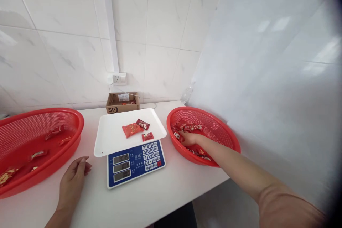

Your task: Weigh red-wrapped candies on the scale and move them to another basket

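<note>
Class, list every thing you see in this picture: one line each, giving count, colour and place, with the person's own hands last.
Scale: one, blue front, white tray, table centre.
Packets on tray: three, red, on the scale's tray.
Right basket: one, red mesh, table right, holds red packets.
Left basket: one, red mesh, table left, a few packets inside.
Box: one, brown cardboard, against the wall behind the scale.
Socket: one, white, on the tiled wall.
Table: one, white.
Left hand: one, flat on the table beside the left basket.
Right hand: one, in the right basket among packets; grip unclear.
</note>
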`<state>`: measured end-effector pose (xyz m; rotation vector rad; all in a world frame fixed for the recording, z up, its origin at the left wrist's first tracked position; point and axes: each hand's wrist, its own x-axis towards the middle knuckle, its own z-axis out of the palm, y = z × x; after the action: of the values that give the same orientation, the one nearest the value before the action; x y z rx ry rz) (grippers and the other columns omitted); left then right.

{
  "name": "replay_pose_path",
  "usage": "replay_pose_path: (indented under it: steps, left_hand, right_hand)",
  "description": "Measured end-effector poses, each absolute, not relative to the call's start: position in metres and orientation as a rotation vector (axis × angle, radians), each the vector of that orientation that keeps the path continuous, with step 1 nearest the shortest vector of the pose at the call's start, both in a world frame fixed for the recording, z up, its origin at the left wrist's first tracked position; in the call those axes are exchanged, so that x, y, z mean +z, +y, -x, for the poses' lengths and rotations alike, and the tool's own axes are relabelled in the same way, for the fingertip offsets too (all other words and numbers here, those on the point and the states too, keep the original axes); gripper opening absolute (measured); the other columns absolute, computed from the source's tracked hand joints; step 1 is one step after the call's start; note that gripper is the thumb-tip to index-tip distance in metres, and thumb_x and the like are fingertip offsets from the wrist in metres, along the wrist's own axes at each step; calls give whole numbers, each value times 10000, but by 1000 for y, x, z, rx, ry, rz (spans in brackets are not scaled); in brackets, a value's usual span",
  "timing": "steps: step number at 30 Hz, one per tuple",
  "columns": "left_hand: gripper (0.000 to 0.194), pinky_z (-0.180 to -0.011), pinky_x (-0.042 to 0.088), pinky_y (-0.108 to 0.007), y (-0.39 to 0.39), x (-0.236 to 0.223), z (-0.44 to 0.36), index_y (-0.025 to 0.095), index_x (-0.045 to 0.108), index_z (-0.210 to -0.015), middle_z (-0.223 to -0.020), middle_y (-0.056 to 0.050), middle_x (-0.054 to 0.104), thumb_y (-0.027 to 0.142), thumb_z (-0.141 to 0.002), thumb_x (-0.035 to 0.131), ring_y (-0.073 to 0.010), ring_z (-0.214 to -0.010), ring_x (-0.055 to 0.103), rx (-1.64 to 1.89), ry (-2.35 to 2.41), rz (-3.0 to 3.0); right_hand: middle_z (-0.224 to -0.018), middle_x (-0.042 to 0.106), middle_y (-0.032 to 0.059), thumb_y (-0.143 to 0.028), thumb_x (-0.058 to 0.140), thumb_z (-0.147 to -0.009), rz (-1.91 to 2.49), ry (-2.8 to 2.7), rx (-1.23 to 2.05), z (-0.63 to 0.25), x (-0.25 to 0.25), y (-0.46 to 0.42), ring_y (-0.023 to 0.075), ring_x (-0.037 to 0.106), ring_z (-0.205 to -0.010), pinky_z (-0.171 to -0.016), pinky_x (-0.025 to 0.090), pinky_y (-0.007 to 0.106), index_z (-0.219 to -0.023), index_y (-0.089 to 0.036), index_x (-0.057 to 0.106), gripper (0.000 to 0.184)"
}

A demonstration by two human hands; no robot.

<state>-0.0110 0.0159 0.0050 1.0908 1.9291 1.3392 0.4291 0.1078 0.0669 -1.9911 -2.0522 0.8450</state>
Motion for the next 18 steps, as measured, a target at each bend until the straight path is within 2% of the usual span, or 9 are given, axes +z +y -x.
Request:
replay_pose_path:
  steps: [4,6,10,18]
  left_hand:
    - [399,-734,474,-353,14,6,10,218,573,-945,-771,-2,579,521,-719,446,-180,-715,560,1333,1940,-1100]
    - [398,-733,475,-355,14,7,10,213,574,-936,-766,-4,580,519,-712,452,-184,-715,559,1333,1938,-1099]
    - [401,-742,479,-352,16,5,11,222,575,-943,-763,0,583,524,-710,450,-182,-715,566,1318,1944,-1084]
    - [449,-746,474,-369,16,3,15,216,578,-954,-799,-20,595,562,-707,433,-190,-731,570,1262,1966,-1126]
  right_hand:
    - [-759,653,42,-163,703,-566,1988,-2094,797,-409,64,103,218,602,-730,-644,447,304,-782,-204,635,229]
    - [-701,643,21,-123,676,-575,1962,-2097,817,-408,69,103,196,599,-700,-632,440,277,-688,-188,622,141]
    - [-662,645,-9,-109,673,-573,1918,-2031,883,-424,84,107,161,600,-662,-606,441,240,-636,-178,615,110]
    - [-828,690,32,-208,623,-703,1827,-1780,965,-449,114,109,143,630,-686,-588,490,224,-836,-156,618,143]
